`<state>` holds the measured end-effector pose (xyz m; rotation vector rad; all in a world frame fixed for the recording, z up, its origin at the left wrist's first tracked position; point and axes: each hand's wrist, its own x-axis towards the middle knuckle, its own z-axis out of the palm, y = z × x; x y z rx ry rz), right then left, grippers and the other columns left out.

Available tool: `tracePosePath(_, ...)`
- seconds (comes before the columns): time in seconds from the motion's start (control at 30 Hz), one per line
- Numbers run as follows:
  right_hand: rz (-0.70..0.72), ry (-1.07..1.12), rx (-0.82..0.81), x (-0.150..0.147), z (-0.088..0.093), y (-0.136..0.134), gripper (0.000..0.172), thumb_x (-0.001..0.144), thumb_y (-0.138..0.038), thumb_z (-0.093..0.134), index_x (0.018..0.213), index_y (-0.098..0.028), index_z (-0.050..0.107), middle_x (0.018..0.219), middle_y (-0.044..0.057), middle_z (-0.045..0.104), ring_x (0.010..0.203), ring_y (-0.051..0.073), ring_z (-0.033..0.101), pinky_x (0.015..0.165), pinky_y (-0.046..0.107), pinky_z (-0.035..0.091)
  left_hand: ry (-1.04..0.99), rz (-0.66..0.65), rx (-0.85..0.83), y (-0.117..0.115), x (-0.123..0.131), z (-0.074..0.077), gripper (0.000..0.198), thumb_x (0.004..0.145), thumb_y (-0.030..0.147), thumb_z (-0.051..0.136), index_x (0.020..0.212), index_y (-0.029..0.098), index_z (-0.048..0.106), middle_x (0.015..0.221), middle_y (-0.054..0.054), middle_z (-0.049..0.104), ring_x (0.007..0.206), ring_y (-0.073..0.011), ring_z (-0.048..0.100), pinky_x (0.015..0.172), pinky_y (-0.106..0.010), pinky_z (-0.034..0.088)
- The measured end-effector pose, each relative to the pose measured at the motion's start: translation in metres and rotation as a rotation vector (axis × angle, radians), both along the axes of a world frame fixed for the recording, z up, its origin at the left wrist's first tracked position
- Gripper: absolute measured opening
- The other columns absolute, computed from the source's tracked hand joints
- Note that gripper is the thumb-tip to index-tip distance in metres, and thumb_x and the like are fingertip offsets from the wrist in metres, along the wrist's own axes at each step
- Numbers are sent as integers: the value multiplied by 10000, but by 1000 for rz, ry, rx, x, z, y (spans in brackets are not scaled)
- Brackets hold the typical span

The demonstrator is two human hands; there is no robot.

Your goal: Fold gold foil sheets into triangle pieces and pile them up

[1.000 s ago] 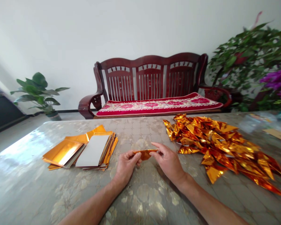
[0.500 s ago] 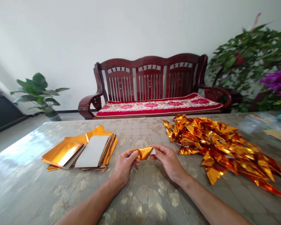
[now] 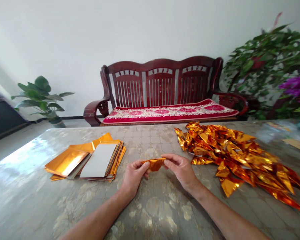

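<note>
A small folded piece of gold foil paper [image 3: 156, 164] is stretched between my two hands, just above the table. My left hand [image 3: 135, 174] pinches its left end, thumb on top. The right end is gripped between the thumb and fingers of my right hand [image 3: 180, 170]. To the left lies a stack of foil sheets [image 3: 98, 160], its top sheet showing a pale grey back, with more gold sheets [image 3: 67, 160] fanned beside it. A heap of folded gold foil pieces [image 3: 230, 150] spreads to the right of my right hand.
The table [image 3: 150, 213] has a shiny patterned cover. Clear plastic [image 3: 275, 131] and a brown card piece [image 3: 297, 145] lie at its far right. Behind the table stand a dark red wooden bench [image 3: 160, 86] and a potted plant [image 3: 43, 96], with leafy plants [image 3: 262, 66] at right.
The pale flap at the right end of the foil paper no longer shows; my right fingers have closed in over that end. The stack and heap stay as they were.
</note>
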<state>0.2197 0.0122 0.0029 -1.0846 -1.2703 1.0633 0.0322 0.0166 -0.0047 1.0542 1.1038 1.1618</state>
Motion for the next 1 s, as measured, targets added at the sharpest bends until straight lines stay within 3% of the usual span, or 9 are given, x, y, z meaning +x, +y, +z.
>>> tracePosePath(0.17,-26,-141,47,5,-2,3,225,726,-315,664,880,-167,736,762,43,741,657,172,658,621,283,528,118,-10,70,-2,0,2,294,656,419,780,744,140,751,539,2,656,463,-105,528,496,-213,416)
tracePosePath(0.37,-32,-407,201,9,0,2,211,792,-252,594,938,-189,732,856,45,747,772,186,679,725,303,526,124,-40,81,-3,0,0,278,666,408,764,746,142,746,522,5,643,458,-109,520,500,-217,402)
tracePosePath(0.53,-4,-460,303,10,1,1,154,807,-193,589,851,-211,735,793,21,710,757,170,655,723,282,501,206,-86,115,2,-3,-5,249,706,393,720,751,151,751,532,7,644,472,-114,514,500,-221,381)
tracePosePath(0.73,54,-497,366,16,-9,1,163,843,-150,591,876,-224,733,776,4,658,749,150,636,702,244,477,490,-86,284,10,-11,-12,129,749,251,670,801,184,768,753,-7,729,677,-147,614,648,-236,444)
tracePosePath(0.9,162,-628,406,25,-13,1,224,895,-143,576,1008,-258,732,808,-7,625,783,134,625,725,227,469,595,-101,449,9,-18,-14,126,790,202,654,901,183,711,801,3,696,702,-133,595,673,-229,441)
tracePosePath(1.0,212,-699,422,27,-13,2,230,901,-144,584,1037,-261,729,830,-4,643,816,138,630,748,231,471,646,-151,566,9,-23,-11,32,824,186,636,853,176,625,758,23,624,695,-118,551,667,-219,415)
